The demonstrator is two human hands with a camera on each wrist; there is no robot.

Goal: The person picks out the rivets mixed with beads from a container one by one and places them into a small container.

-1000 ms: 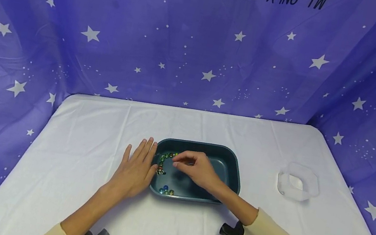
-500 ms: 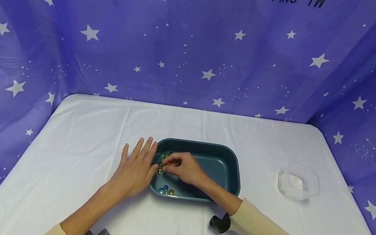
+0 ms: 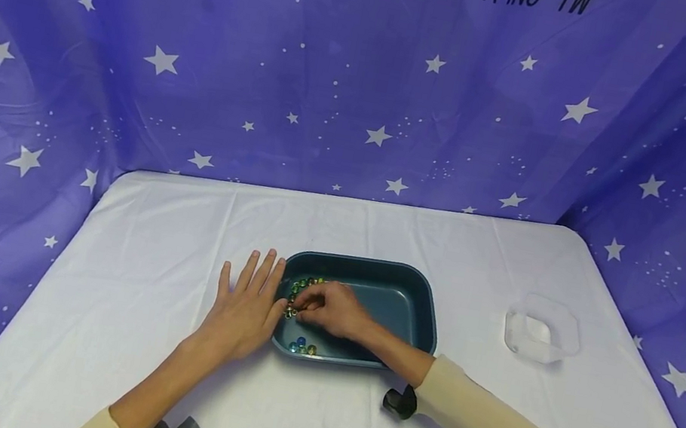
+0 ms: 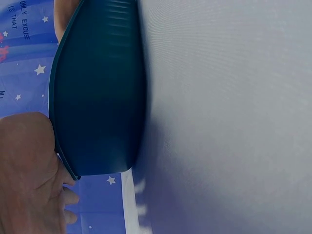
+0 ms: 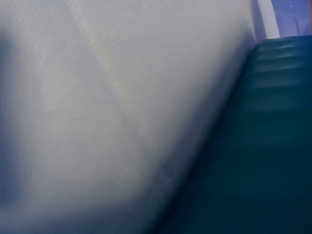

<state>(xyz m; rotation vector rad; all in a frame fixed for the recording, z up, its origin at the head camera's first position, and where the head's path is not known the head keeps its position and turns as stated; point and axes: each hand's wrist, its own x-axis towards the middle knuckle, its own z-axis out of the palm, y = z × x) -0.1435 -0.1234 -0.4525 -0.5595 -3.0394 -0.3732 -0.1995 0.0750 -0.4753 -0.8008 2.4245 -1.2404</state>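
In the head view a dark teal tray (image 3: 394, 315) stands on the white table. Small glass marbles (image 3: 301, 285) form a bent line along its left end, and a separate little cluster of blue, clear and amber marbles (image 3: 302, 347) lies at its front left corner. My left hand (image 3: 243, 311) lies flat with fingers spread, its thumb side against the tray's left rim. My right hand (image 3: 336, 310) reaches into the tray, fingers bent and fingertips down among the marbles of the line. Whether a marble is between the fingertips is hidden.
A clear plastic container (image 3: 543, 330) stands on the right of the white-covered table (image 3: 479, 261). Purple star-print curtains (image 3: 313, 71) enclose the back and sides. Dark devices, such as one (image 3: 399, 401) at the right wrist, project from both wrists.
My right hand has moved left and slightly down, from above the tray's middle left to the marble line. My left hand stays at the rim. The loose cluster has not moved.
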